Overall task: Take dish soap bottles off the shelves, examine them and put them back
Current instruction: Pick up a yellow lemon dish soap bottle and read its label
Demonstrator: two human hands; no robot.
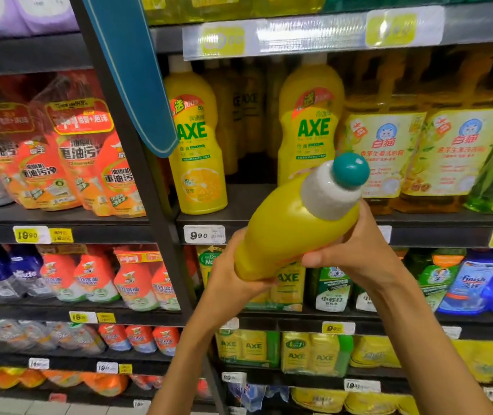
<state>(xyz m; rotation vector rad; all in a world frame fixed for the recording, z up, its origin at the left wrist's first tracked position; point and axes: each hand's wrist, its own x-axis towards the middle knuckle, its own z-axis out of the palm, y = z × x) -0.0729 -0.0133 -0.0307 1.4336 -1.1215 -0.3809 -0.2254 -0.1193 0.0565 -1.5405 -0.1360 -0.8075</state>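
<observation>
I hold a yellow dish soap bottle (293,223) with a white neck and teal cap tilted in front of the shelves, cap pointing up and to the right. My left hand (233,271) grips its base from below. My right hand (356,250) grips the upper body just under the neck. Its label faces away from me. Behind it, on the black shelf (239,211), stand two yellow AXE bottles (197,145) (311,121) with a gap between them.
Large yellow jugs with handles (389,151) fill the shelf to the right. Orange refill pouches (68,157) hang in the left bay beyond a black upright post (137,163). A teal banner (131,70) hangs on that post. Lower shelves hold more bottles and packs.
</observation>
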